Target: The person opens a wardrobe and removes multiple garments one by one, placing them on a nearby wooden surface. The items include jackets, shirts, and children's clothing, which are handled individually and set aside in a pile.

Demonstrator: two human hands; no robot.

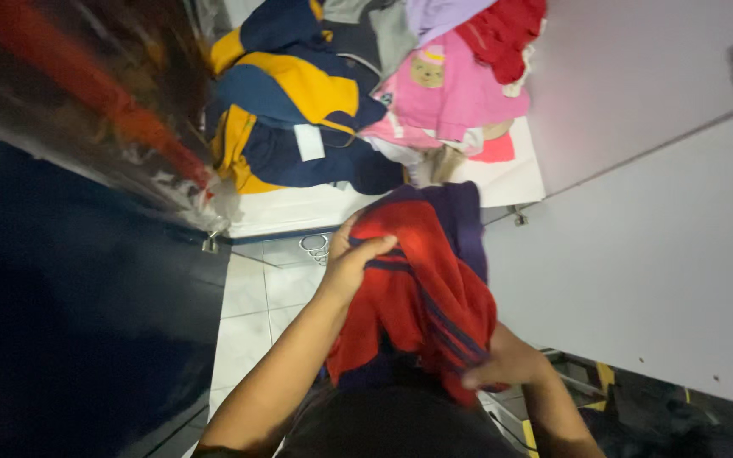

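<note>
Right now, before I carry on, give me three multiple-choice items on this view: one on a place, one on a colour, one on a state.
1. Where does the pile of clothes lie?
A. On the white surface above the hands
B. On the tiled floor
C. Hung on the wall

2. What colour is most of the garment held in the hands?
A. Green
B. Red with dark stripes
C. White

3. How do the hands stand on that garment?
A. Both away from it
B. Only one touches it
C. Left hand and right hand both grip it

Answers: 1 A, the pile rests on the white top. 2 B, red cloth with dark bands. 3 C, fingers of each hand close on the cloth.
</note>
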